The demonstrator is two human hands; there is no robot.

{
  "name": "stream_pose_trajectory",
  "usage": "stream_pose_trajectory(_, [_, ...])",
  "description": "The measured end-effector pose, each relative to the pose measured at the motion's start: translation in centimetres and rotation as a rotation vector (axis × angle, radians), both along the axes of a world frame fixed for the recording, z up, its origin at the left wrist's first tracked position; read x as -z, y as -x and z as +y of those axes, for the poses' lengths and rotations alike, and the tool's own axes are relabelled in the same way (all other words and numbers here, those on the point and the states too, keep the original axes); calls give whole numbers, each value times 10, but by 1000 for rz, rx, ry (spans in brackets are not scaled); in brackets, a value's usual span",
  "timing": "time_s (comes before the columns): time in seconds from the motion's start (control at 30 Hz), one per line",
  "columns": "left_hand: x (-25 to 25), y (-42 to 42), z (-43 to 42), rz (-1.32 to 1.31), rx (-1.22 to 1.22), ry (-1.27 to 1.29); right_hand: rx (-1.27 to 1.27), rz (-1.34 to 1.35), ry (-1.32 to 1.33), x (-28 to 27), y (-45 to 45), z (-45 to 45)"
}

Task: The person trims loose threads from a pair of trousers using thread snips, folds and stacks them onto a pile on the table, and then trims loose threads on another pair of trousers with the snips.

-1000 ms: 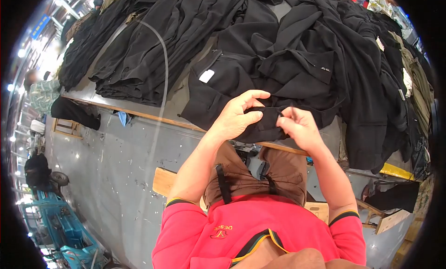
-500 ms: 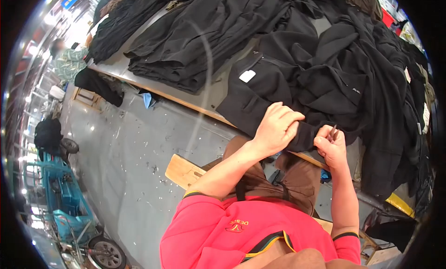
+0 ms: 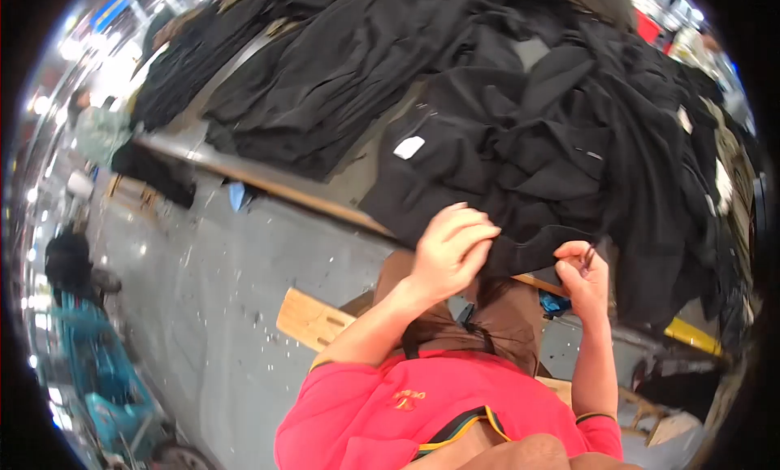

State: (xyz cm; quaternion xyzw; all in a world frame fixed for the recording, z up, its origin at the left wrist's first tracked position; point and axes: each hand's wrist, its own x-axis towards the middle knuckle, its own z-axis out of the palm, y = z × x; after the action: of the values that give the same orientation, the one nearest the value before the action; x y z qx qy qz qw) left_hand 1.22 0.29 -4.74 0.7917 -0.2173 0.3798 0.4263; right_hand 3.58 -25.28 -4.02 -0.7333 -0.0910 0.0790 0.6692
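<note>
Wore red shirt (image 3: pixel 455 405). Had L hand (image 3: pixel 447 255) curled at near edge of blk garment (image 3: pixel 479 173); couldn't tell if gripping. Had R hand (image 3: pixel 583 281) closed on sm. dark tool (image 3: pixel 588 260), just beside same edge. Saw garment spread on table (image 3: pixel 348 181), white tag (image 3: pixel 409 147) on top. Farther off, saw more blk clothes (image 3: pixel 317 88), then a person (image 3: pixel 101 134) far L.

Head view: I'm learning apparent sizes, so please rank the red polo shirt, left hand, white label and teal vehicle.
Largest to smallest:
1. Red polo shirt
2. Teal vehicle, blurred
3. Left hand
4. White label
</note>
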Motion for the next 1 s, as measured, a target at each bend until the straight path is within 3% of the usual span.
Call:
stream_pose_trajectory(0.07, [-7,4,9,196,-84,21,-26,41,-83,0,4,-9])
stream_pose_trajectory(0.1, [-6,1,18,289,-69,0,-65,24,-193,-2,7,-13])
stream_pose_trajectory(0.13, [-9,-1,26,396,18,-8,34,41,-140,-13,10,-12])
stream_pose_trajectory(0.27, [-13,1,25,302,55,-204,83,-243,-95,-33,7,-32])
stream_pose_trajectory(0.33, [-16,-6,14,310,94,-239,191,-102,0,-53,3,-47])
stream_pose_trajectory(0.53, [-30,-29,-24,399,164,-407,222,-557,500,-94,-81,-58])
stream_pose_trajectory(0.6, [-27,-30,-27,349,189,-390,102,-859,712,-109,-109,-43])
stream_pose_trajectory(0.77, [-25,-7,-20,304,277,-389,-118,-777,1299,-107,-146,-13])
stream_pose_trajectory(0.9, [-30,19,-3,346,260,-392,-76,-885,1094,-62,-177,-31])
stream_pose_trajectory(1.0, [-30,29,8,316,213,-420,55,-724,939,-65,-173,-33])
